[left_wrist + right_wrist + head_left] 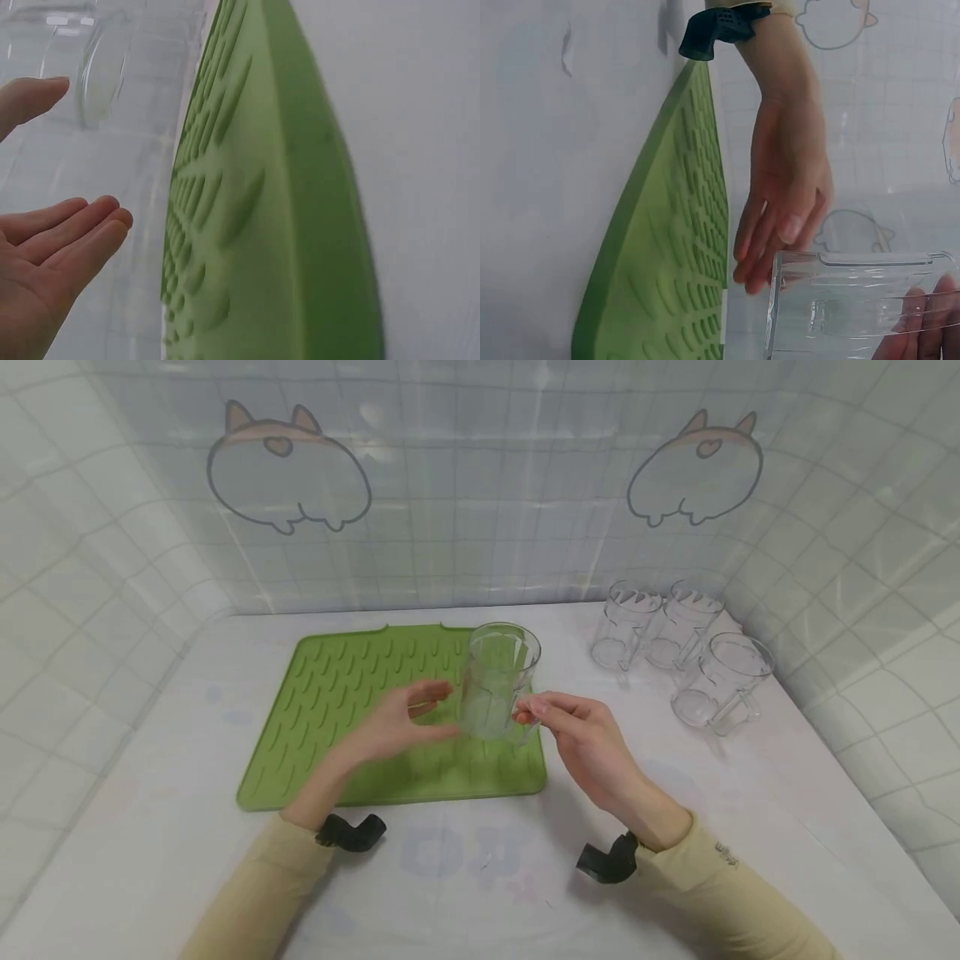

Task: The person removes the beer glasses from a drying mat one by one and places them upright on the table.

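Note:
A clear glass mug (487, 681) is held upright above the right part of a green ribbed mat (360, 718). My right hand (583, 735) pinches its handle between thumb and fingers. On the mug's other side, my left hand (397, 722) has its thumb and fingers spread, with a small gap to the glass. In the left wrist view the mug's base (105, 71) hangs clear of the mat, beyond the left thumb. The right wrist view shows the mug's wall (840, 300) between the two hands, with the right fingers (926, 319) partly seen through the glass.
Three more clear glass mugs stand upright at the back right: one (626, 627) beside another (684, 627), and a third (722, 681) nearer. A white cloth (465, 893) covers the table. Behind and at both sides rise tile-patterned walls (487, 485).

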`<state>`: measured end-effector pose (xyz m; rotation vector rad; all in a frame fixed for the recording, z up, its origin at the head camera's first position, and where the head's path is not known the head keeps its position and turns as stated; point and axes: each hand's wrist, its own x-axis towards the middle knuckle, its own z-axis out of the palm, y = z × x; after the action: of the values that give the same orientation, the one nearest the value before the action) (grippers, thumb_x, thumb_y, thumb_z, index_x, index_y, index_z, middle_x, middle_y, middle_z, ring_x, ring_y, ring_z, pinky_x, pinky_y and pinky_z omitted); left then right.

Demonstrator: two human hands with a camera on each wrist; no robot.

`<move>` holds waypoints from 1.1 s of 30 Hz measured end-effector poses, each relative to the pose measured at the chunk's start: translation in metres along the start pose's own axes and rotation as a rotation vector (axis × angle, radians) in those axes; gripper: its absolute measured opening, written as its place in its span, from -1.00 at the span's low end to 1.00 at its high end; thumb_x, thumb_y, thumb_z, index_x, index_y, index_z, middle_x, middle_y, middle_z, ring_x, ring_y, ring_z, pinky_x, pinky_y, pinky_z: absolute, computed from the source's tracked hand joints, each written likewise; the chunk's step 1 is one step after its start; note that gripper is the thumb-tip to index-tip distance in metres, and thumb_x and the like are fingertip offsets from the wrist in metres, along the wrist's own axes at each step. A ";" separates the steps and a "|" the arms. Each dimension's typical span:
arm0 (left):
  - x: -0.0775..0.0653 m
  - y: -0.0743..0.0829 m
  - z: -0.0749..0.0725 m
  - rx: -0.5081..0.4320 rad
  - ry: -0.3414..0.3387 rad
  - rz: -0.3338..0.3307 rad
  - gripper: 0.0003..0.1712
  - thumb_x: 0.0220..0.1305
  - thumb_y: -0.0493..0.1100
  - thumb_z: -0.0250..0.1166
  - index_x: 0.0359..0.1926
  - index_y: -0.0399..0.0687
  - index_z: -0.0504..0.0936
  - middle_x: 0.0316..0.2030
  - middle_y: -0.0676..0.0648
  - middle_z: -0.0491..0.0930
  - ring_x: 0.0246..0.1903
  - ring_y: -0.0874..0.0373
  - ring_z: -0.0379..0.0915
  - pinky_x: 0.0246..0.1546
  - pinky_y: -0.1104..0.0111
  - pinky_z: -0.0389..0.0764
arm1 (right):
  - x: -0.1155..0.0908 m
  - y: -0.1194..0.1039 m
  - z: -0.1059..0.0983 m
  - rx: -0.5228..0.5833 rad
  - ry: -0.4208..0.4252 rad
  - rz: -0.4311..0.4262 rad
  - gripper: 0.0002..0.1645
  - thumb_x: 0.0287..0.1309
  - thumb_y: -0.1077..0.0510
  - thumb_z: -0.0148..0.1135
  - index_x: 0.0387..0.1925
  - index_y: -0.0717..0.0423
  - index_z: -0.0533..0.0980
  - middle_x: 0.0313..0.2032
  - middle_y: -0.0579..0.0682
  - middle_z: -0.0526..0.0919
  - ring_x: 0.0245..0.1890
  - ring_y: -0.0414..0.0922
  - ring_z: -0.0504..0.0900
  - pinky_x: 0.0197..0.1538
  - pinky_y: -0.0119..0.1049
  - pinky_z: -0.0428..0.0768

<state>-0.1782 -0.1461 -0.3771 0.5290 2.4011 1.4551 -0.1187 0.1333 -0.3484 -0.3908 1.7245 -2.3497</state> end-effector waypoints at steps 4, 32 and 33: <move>0.001 -0.007 -0.013 0.023 0.017 -0.034 -0.01 0.13 0.05 0.51 0.46 -0.19 0.25 0.42 -0.17 0.32 0.43 -0.16 0.21 0.43 0.05 0.27 | 0.001 -0.001 -0.001 -0.001 0.006 -0.002 -0.74 0.39 0.28 0.11 -0.22 -0.01 0.72 -0.26 -0.12 0.73 -0.05 -0.12 0.60 0.43 -0.10 0.15; -0.031 -0.055 -0.116 0.232 0.238 -0.288 0.01 0.42 0.29 0.11 0.53 -0.33 0.00 0.49 -0.36 0.11 0.47 -0.31 0.03 0.43 -0.14 0.18 | -0.005 0.005 -0.024 -0.046 0.101 0.012 -0.81 0.38 0.22 0.18 -0.16 0.06 0.71 -0.30 -0.13 0.74 -0.02 -0.15 0.60 0.46 -0.12 0.08; -0.033 -0.056 -0.118 0.235 0.244 -0.295 0.01 0.42 0.29 0.11 0.53 -0.33 -0.01 0.49 -0.36 0.10 0.47 -0.32 0.03 0.43 -0.14 0.18 | -0.005 0.005 -0.025 -0.044 0.104 0.014 -0.81 0.38 0.21 0.18 -0.16 0.06 0.71 -0.30 -0.13 0.74 -0.01 -0.15 0.60 0.46 -0.12 0.08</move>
<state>-0.2077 -0.2772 -0.3727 0.0367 2.7173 1.1772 -0.1218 0.1561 -0.3606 -0.2674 1.8216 -2.3642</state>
